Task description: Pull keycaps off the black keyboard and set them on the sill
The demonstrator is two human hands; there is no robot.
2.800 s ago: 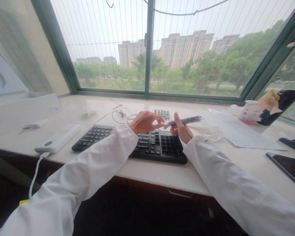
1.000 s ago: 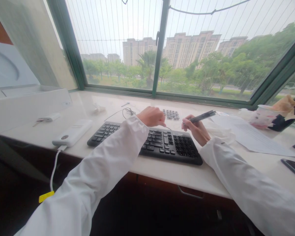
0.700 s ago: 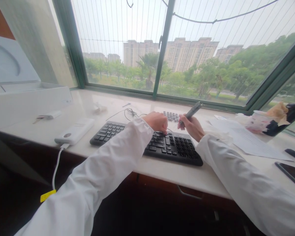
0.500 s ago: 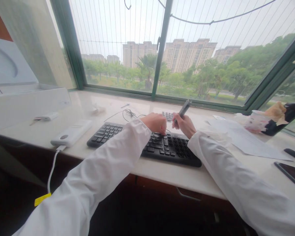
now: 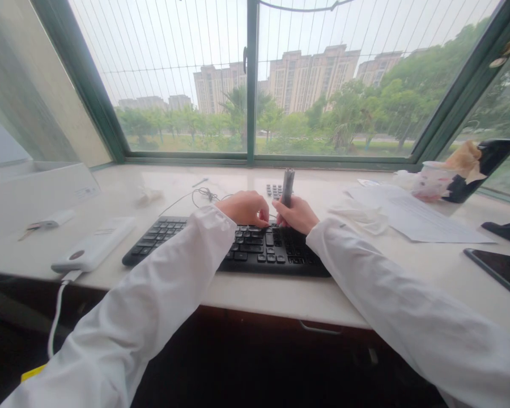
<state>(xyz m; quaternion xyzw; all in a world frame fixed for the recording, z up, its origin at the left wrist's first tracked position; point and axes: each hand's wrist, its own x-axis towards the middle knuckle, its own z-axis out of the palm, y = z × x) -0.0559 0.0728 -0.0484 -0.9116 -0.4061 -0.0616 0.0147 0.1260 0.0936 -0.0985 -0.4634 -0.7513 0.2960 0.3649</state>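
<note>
A black keyboard (image 5: 250,249) lies along the front of the white desk. Over its upper middle part, my left hand (image 5: 247,208) is closed with fingertips pinched near the keys; what they hold, if anything, is hidden. Just to the right, my right hand (image 5: 296,213) grips a dark grey rod-shaped tool (image 5: 288,187) held upright, its lower end down at the keyboard; I cannot make out its tip. At the number pad some key positions look bare, without caps. Loose keycaps (image 5: 273,191) sit in rows behind the keyboard.
On the left are a white power bank (image 5: 94,245) with a cable, a small white item (image 5: 53,220) and a white box (image 5: 46,190). To the right lie crumpled tissue (image 5: 365,217), paper sheets (image 5: 425,218), a paper cup (image 5: 432,180) and a phone (image 5: 499,271). A window stands behind.
The tool in my right hand has turned from slanting to upright, and its tip end has come down to the keyboard beside my left hand. The head view has shifted slightly right.
</note>
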